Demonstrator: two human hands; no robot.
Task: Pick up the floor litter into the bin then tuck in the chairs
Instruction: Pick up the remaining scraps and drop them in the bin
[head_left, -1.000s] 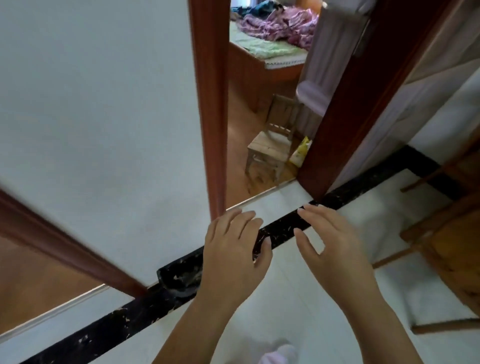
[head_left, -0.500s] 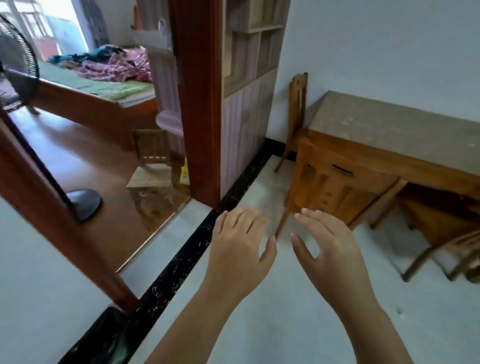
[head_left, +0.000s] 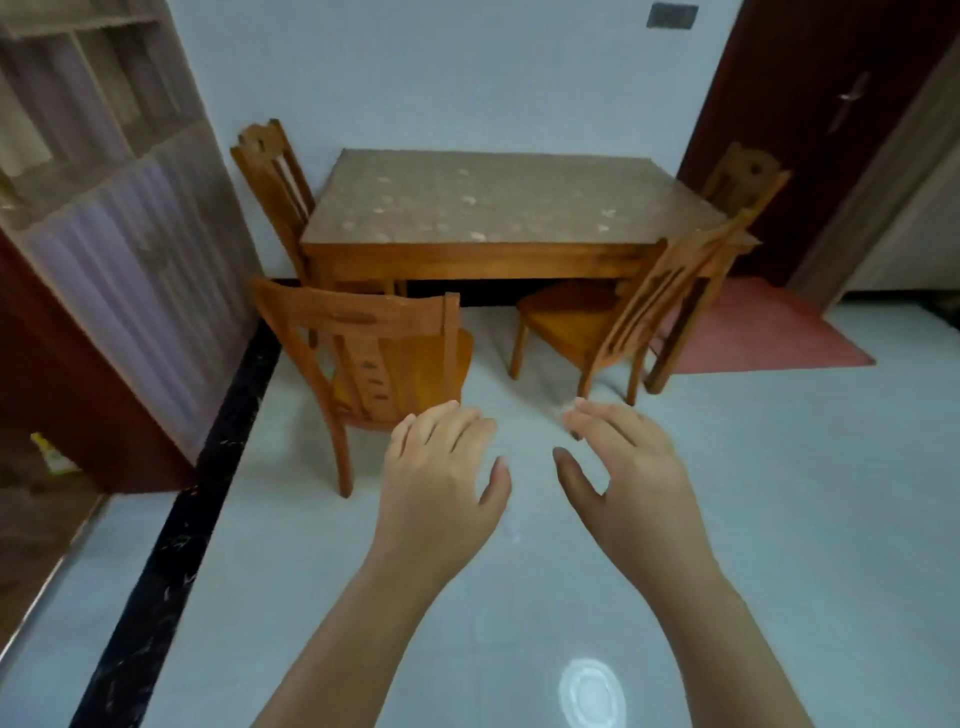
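Observation:
A wooden table (head_left: 483, 208) stands against the far wall. Two wooden chairs are pulled out from its near side: one on the left (head_left: 363, 338) with its back toward me, one on the right (head_left: 623, 317) turned at an angle. Two more chairs sit at the table's ends, left (head_left: 270, 171) and right (head_left: 743, 176). My left hand (head_left: 441, 483) and my right hand (head_left: 628, 478) hover side by side over the floor, fingers relaxed, holding nothing. A small pale scrap (head_left: 511, 530) lies on the tiles between them.
A tall cabinet (head_left: 119, 218) fills the left side beside a dark doorway. A black tile strip (head_left: 171, 540) runs along the floor on the left. A red mat (head_left: 753, 327) lies before a dark door (head_left: 810, 119) at the right. Pale floor tiles (head_left: 779, 519) spread around me.
The view has swung right, from the bedroom doorway to the table and chairs. Both hands have stayed out in front, empty.

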